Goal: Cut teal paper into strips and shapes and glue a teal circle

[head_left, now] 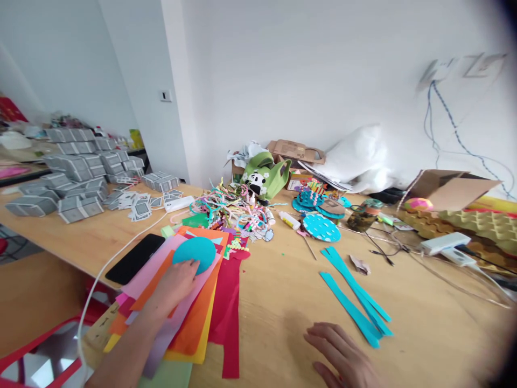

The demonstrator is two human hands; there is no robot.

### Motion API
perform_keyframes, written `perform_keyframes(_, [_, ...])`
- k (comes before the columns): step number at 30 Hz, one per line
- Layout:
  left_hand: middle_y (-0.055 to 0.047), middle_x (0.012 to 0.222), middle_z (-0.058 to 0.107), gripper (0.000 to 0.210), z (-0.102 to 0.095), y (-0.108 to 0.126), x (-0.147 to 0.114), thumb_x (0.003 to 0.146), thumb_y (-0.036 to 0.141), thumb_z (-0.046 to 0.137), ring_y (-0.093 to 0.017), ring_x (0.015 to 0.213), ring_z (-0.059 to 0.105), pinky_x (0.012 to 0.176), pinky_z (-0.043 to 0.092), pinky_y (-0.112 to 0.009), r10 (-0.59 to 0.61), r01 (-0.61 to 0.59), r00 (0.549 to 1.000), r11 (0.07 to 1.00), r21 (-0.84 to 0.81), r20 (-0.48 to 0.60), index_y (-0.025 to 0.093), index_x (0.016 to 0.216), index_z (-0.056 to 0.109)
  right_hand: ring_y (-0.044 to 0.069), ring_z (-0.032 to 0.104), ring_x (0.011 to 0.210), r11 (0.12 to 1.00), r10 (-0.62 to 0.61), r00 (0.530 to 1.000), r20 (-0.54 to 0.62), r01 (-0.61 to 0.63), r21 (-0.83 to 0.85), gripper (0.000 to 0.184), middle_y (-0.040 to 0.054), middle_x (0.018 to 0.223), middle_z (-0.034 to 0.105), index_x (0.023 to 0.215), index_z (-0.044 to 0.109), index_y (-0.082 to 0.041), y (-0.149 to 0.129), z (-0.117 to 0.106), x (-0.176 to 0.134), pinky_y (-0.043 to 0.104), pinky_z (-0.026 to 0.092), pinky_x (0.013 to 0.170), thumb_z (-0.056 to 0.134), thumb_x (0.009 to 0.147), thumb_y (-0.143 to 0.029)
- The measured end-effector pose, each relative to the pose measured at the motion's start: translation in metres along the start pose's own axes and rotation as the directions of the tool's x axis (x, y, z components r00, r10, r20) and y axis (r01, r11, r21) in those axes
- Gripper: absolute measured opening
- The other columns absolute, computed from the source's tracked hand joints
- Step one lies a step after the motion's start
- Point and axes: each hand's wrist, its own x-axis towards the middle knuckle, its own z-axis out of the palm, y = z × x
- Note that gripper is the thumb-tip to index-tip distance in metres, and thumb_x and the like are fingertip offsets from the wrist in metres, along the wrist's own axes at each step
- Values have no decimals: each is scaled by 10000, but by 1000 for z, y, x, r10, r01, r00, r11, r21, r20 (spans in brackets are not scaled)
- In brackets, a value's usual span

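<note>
My left hand (177,285) reaches over a stack of coloured sheets, its fingers closed at the near edge of a plain blue circle (197,250). The thumb is hidden under the hand. The circle overlaps the top of orange (197,323) and pink sheets. Near the front edge, my right hand (341,353) hovers over or rests on the table with fingers apart, holding nothing. Beyond it lie blue strips (351,307), some crossing each other. Farther back, a blue disc with white marks (322,227) lies flat beside a glue bottle (290,220).
A black phone (135,258) lies left of the sheets, near a white cable. Tangled colourful strips (234,210) are heaped mid-table before a green bag (266,175). Bundled grey cards (81,167) pile up at the left. A power strip (446,245), cords and egg-crate trays (476,226) occupy the right.
</note>
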Motion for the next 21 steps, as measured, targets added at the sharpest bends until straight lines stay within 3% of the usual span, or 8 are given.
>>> perform_keyframes(3, [-170, 1173, 647, 349, -1, 1, -1, 860, 144, 405, -282, 1027, 638, 873, 484, -391, -43, 44, 997, 999, 12, -68, 126, 1128, 627, 203, 649, 993, 997, 15, 999, 46, -18, 73, 255, 72, 1054, 681, 1121, 645, -256, -16, -9, 23, 287, 571, 829, 529, 894, -258])
perform_keyframes(6, [-164, 1104, 677, 384, -7, -9, -3, 904, 155, 341, -253, 958, 665, 829, 507, -360, -139, 145, 959, 989, 5, -246, 106, 1198, 583, 200, 619, 1027, 986, -6, 998, 55, -4, 166, 262, 78, 1084, 656, 1143, 617, -248, -28, -9, 42, 303, 557, 851, 492, 913, -239])
perform_keyframes(9, [-174, 1083, 685, 392, -19, -20, -6, 940, 201, 307, -246, 923, 678, 816, 523, -353, -226, 229, 851, 972, -53, -473, 72, 1197, 574, 205, 591, 1065, 961, -12, 1000, 16, 7, 277, 272, 89, 1105, 639, 1152, 601, -240, -37, -6, 58, 327, 538, 874, 454, 924, -218])
perform_keyframes(12, [-146, 1065, 698, 361, -33, -8, -15, 949, 227, 333, -229, 898, 685, 829, 533, -353, -220, 189, 712, 975, -120, -666, 103, 1183, 579, 224, 598, 1073, 890, 140, 990, -5, -124, 439, 266, 106, 1115, 643, 1132, 614, -229, -39, -6, 75, 370, 525, 900, 464, 929, -310])
perform_keyframes(14, [-105, 1079, 698, 339, -36, 19, -24, 941, 215, 383, -208, 899, 684, 846, 538, -352, -126, 46, 689, 990, -130, -714, 165, 1235, 544, 238, 623, 1051, 735, 325, 945, 29, -271, 622, 361, 132, 1127, 650, 1171, 593, -203, -33, -7, 86, 403, 525, 905, 452, 926, -428])
perform_keyframes(18, [-133, 1161, 663, 433, -13, 104, -42, 888, 75, 372, -235, 1057, 639, 831, 549, -360, 341, -449, 655, 893, 16, -674, 160, 1293, 499, 234, 676, 942, 281, 584, 788, 195, -422, 862, 625, 174, 1174, 637, 1336, 455, -149, -4, -1, 98, 412, 559, 834, 379, 904, -595])
perform_keyframes(19, [-155, 1145, 667, 445, -2, 126, -45, 867, 61, 363, -247, 1033, 648, 775, 558, -363, 399, -495, 650, 868, 37, -647, 135, 1279, 515, 229, 683, 911, 241, 614, 755, 232, -459, 855, 651, 174, 1167, 641, 1338, 452, -142, 5, 4, 98, 401, 564, 811, 402, 889, -610])
perform_keyframes(21, [-184, 1043, 696, 389, 23, 163, -47, 833, 85, 415, -270, 929, 676, 654, 550, -362, 500, -572, 578, 812, 117, -645, 99, 1178, 592, 225, 689, 833, 293, 658, 710, 251, -549, 783, 673, 156, 1063, 684, 1288, 500, -122, 23, 15, 92, 373, 571, 737, 489, 838, -622])
